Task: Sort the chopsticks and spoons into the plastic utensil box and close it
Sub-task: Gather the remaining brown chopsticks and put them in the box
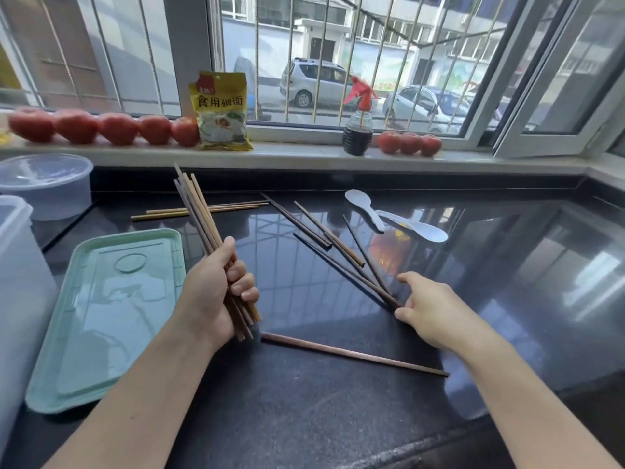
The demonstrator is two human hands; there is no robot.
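Observation:
My left hand [216, 292] grips a bundle of several brown chopsticks [196, 211], their tips pointing up and away. My right hand [429, 309] reaches to the near ends of several dark loose chopsticks [338, 255] fanned out on the black counter, thumb and fingers closing round their ends. One brown chopstick [355, 354] lies alone near me. A few pale chopsticks [199, 210] lie further back. Two white plastic spoons [365, 206] [422, 230] rest at the back right. The green utensil box lid [111, 313] lies flat at the left.
A clear plastic container [20, 282] stands at the far left edge, a round lidded tub [47, 184] behind it. On the windowsill stand tomatoes [101, 126], a yellow food packet [221, 111] and a dark sauce bottle [357, 133].

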